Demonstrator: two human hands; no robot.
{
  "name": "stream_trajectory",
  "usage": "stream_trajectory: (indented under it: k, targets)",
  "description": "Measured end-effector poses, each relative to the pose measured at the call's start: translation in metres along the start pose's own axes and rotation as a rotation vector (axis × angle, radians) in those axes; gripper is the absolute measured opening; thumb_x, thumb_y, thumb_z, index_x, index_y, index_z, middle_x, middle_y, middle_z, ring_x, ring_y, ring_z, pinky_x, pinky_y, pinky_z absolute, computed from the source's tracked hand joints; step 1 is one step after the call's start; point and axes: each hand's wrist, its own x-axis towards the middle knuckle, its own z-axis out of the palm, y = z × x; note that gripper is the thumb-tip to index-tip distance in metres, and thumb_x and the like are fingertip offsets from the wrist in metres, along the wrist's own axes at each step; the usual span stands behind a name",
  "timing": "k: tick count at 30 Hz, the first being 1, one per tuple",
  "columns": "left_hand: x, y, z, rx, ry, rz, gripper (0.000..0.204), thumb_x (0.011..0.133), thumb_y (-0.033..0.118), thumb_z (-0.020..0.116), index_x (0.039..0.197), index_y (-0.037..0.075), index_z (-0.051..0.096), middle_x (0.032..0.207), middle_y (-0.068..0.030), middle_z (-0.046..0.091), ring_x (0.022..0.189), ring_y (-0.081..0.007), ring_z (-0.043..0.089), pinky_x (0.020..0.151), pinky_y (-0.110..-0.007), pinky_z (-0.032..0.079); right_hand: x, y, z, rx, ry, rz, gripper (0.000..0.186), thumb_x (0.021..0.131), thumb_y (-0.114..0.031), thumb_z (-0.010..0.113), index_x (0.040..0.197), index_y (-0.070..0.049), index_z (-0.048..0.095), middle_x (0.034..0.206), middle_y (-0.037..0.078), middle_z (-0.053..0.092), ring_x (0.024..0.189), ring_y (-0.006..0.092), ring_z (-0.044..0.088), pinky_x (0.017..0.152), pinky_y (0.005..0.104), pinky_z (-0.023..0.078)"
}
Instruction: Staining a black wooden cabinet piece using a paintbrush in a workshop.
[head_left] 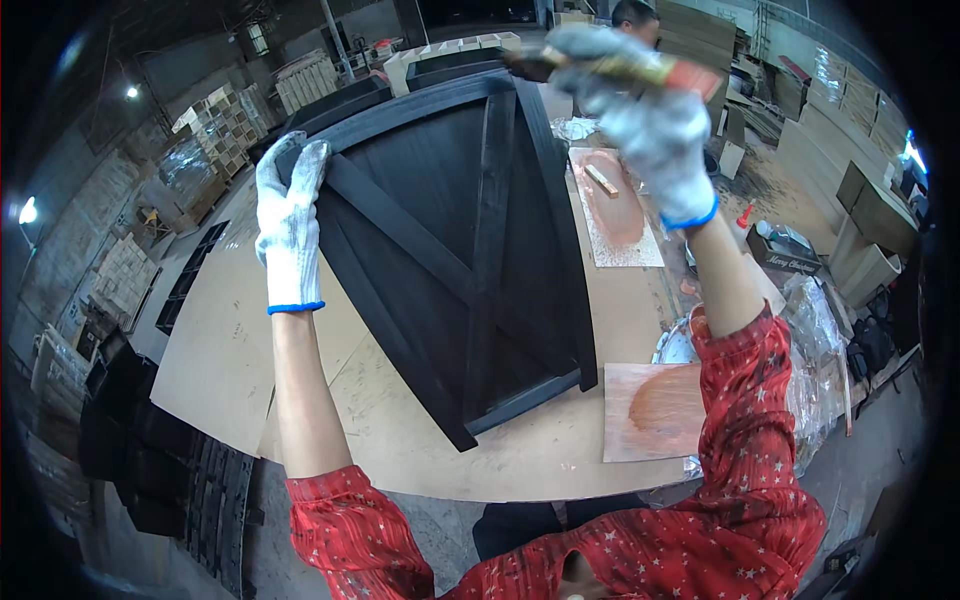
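Panel on table ctr, 2 boards to its R, stick atop far one.

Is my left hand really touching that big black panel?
Touching. In the head view, your gloved left hand is curled over the black panel's far left corner, its fingers pressed against the edge.

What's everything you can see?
Table: one, tan, centre
Framed panel: one, black, on table
Smeared boards: two, orange, table's right
Stick: one, pale, farther board
Brushlike tool: one, red and yellow, upper right
Box: one, dark, right
Plastic wrap: some, clear, right
Crates: several, pale, far left
Slatted frames: some, black, lower left
Lamps: two, white, left
Clutter: lots, mixed, background
Other person: one, mostly hidden, top
Sleeves: two, starry red, bottom
Left grip: one, white, panel's upper left
Right grip: one, white, around tool, blurred
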Motion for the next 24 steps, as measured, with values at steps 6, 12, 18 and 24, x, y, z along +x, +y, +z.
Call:
stream_trajectory:
  k: [6, 12, 18, 24]
  targets:
    - [0.01, -0.016, -0.003, -0.025, -0.024, 0.029, 0.039, 0.086, 0.013, 0.063, 0.118, -0.002, 0.046, 0.111, -0.013, 0.056, 0.101, -0.0186, 0.057, 0.091, -0.027, 0.046, -0.065, -0.037, 0.016, -0.273, -0.538, -0.344, 0.033, 0.075, -0.012, 0.057, 0.108, -0.013, 0.061, 0.106, 0.011, 0.064, 0.092, 0.0251, 0.064, 0.077, 0.0322, 0.051]
    - [0.019, -0.016, 0.006, 0.223, -0.009, 0.01, 0.044, 0.09, 0.023, 0.057, 0.123, -0.004, 0.043, 0.12, -0.0137, 0.054, 0.111, -0.0196, 0.053, 0.099, -0.027, 0.04, -0.086, -0.052, -0.014, 0.74, -0.4, 0.641, 0.046, 0.077, -0.023, 0.07, 0.11, 0.006, 0.056, 0.114, 0.018, 0.057, 0.083, 0.0206, 0.065, 0.072, 0.0292, 0.055]
    - [0.046, -0.056, -0.032, 0.723, -0.135, 0.199, 0.039, 0.094, 0.029, 0.043, 0.132, 0.019, 0.044, 0.134, -0.0099, 0.043, 0.12, -0.0234, 0.046, 0.101, -0.031, 0.037, -0.087, -0.033, -0.015, 0.553, -0.833, 0.886, 0.035, 0.075, -0.01, 0.071, 0.106, 0.003, 0.06, 0.101, 0.013, 0.065, 0.084, 0.0191, 0.064, 0.076, 0.0285, 0.053]
    - [0.048, -0.065, -0.026, 0.5, -0.003, 0.061, 0.056, 0.085, 0.045, 0.056, 0.126, 0.009, 0.05, 0.125, -0.0114, 0.052, 0.114, -0.0215, 0.049, 0.097, -0.03, 0.036, -0.063, -0.018, 0.013, 0.1, -1.302, 0.688, 0.035, 0.074, -0.027, 0.07, 0.106, -0.011, 0.066, 0.088, 0.007, 0.068, 0.073, 0.0142, 0.06, 0.068, 0.0275, 0.047]
